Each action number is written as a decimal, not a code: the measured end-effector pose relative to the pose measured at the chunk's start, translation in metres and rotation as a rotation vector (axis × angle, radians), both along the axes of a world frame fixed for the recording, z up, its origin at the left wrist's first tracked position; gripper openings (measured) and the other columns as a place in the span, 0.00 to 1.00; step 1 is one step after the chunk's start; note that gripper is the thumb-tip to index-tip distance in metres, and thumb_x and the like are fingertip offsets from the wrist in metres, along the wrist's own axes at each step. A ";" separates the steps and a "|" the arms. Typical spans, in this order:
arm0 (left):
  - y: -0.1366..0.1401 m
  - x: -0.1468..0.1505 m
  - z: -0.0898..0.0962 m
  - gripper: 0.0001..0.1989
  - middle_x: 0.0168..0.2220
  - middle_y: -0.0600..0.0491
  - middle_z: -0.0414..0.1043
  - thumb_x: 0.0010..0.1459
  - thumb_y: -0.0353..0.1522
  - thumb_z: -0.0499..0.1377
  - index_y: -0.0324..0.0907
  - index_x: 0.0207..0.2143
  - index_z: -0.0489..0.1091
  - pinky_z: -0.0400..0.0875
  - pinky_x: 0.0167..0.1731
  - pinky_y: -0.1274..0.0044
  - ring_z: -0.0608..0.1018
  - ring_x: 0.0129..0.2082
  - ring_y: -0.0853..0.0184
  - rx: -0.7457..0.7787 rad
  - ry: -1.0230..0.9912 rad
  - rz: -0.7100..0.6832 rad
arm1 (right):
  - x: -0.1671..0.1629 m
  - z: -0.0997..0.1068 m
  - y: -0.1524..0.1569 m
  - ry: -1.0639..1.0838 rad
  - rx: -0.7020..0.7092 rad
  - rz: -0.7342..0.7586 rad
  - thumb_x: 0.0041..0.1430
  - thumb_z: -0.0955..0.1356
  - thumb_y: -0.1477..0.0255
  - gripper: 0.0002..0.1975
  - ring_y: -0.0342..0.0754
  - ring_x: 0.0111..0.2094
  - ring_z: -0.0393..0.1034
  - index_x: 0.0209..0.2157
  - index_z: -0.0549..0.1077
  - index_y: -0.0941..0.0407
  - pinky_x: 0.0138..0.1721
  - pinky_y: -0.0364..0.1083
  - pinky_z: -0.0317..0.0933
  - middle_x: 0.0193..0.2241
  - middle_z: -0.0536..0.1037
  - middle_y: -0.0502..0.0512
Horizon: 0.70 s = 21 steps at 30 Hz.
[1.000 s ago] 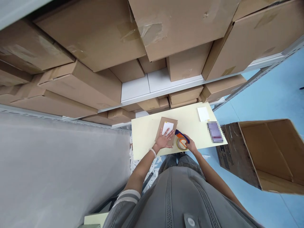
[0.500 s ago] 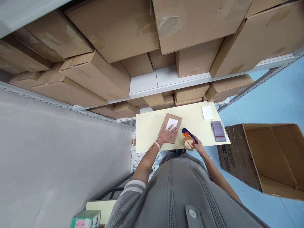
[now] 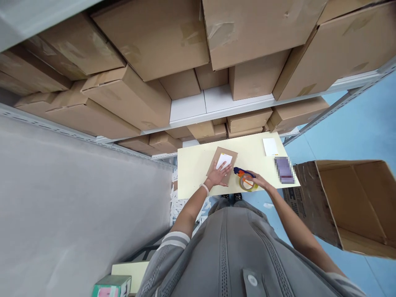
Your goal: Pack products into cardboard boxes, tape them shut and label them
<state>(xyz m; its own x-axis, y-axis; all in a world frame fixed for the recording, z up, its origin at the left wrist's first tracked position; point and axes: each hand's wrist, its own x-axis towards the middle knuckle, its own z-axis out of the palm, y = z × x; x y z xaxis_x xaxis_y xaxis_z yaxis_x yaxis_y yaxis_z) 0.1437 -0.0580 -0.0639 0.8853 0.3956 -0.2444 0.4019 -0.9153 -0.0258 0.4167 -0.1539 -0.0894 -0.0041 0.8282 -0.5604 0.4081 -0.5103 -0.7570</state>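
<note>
My left hand (image 3: 217, 175) lies spread on a flat brown cardboard parcel (image 3: 213, 165), partly covering the white label (image 3: 223, 159) on its top. The parcel rests on a pale yellow tabletop (image 3: 193, 173). In my right hand (image 3: 257, 179) is a blue and orange tape dispenser (image 3: 241, 171) with a roll of tape; my fingers are closed round its handle. The dispenser's front end is close to the parcel's right edge; whether the two touch I cannot tell.
A white card (image 3: 270, 147) and a blurred purple item (image 3: 284, 169) lie at the tabletop's right. An open carton (image 3: 355, 206) stands on the blue floor to the right. Shelves ahead hold several cardboard boxes (image 3: 154, 37). A green box (image 3: 113, 284) sits at lower left.
My right hand has turned the tape dispenser flatter, and its front end has moved left, closer to the parcel. My left hand stays on the parcel.
</note>
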 end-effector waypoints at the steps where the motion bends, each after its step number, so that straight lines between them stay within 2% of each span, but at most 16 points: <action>1: 0.000 0.000 -0.001 0.49 0.73 0.48 0.35 0.57 0.57 0.52 0.43 0.71 0.40 0.39 0.64 0.42 0.36 0.72 0.48 0.001 0.000 -0.002 | 0.012 0.003 0.010 -0.009 0.000 0.056 0.57 0.67 0.54 0.32 0.58 0.60 0.66 0.59 0.71 0.55 0.61 0.55 0.59 0.57 0.74 0.60; 3: 0.000 0.000 -0.002 0.48 0.73 0.48 0.34 0.57 0.57 0.52 0.43 0.71 0.41 0.38 0.63 0.42 0.36 0.72 0.47 0.005 0.000 -0.007 | 0.032 0.008 0.029 -0.005 -0.007 0.157 0.59 0.65 0.50 0.31 0.58 0.60 0.66 0.55 0.75 0.56 0.61 0.54 0.59 0.56 0.75 0.60; 5: 0.001 0.000 -0.003 0.49 0.73 0.48 0.33 0.57 0.58 0.52 0.43 0.71 0.41 0.39 0.63 0.41 0.35 0.72 0.47 0.011 -0.002 -0.008 | 0.043 0.011 0.048 0.006 -0.049 0.239 0.60 0.62 0.50 0.31 0.59 0.58 0.68 0.55 0.76 0.56 0.57 0.53 0.64 0.55 0.76 0.59; 8: 0.001 0.000 -0.003 0.50 0.73 0.48 0.33 0.56 0.59 0.52 0.43 0.71 0.41 0.39 0.63 0.41 0.34 0.72 0.46 0.012 -0.006 -0.005 | 0.044 0.014 0.078 -0.034 -0.105 0.362 0.58 0.65 0.56 0.27 0.59 0.52 0.73 0.53 0.77 0.55 0.50 0.51 0.69 0.52 0.78 0.57; 12: 0.002 0.001 -0.002 0.52 0.73 0.47 0.34 0.54 0.60 0.54 0.42 0.71 0.41 0.39 0.62 0.40 0.33 0.72 0.45 0.004 -0.004 -0.009 | 0.038 0.020 0.119 -0.135 0.010 0.545 0.49 0.69 0.67 0.24 0.58 0.47 0.76 0.50 0.80 0.50 0.50 0.49 0.68 0.44 0.83 0.50; 16: 0.004 0.001 -0.001 0.53 0.73 0.47 0.33 0.54 0.58 0.56 0.42 0.71 0.41 0.38 0.62 0.38 0.32 0.71 0.44 -0.012 0.006 -0.008 | 0.034 0.022 0.150 -0.241 0.121 0.670 0.45 0.71 0.70 0.25 0.58 0.46 0.76 0.48 0.81 0.46 0.48 0.48 0.67 0.42 0.83 0.47; 21: 0.005 0.003 -0.003 0.52 0.73 0.49 0.31 0.54 0.58 0.56 0.42 0.71 0.39 0.36 0.62 0.37 0.30 0.71 0.45 -0.038 0.000 -0.003 | 0.015 0.022 0.150 -0.461 0.185 0.746 0.49 0.71 0.68 0.22 0.57 0.46 0.75 0.48 0.80 0.44 0.45 0.47 0.67 0.43 0.83 0.50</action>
<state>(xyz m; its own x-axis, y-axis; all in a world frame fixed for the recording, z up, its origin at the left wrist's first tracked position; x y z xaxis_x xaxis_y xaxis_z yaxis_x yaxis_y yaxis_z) 0.1464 -0.0532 -0.0672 0.8864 0.3837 -0.2590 0.3994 -0.9167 0.0090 0.4321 -0.0038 -0.0671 -0.3853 0.7775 -0.4971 0.8687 0.1238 -0.4796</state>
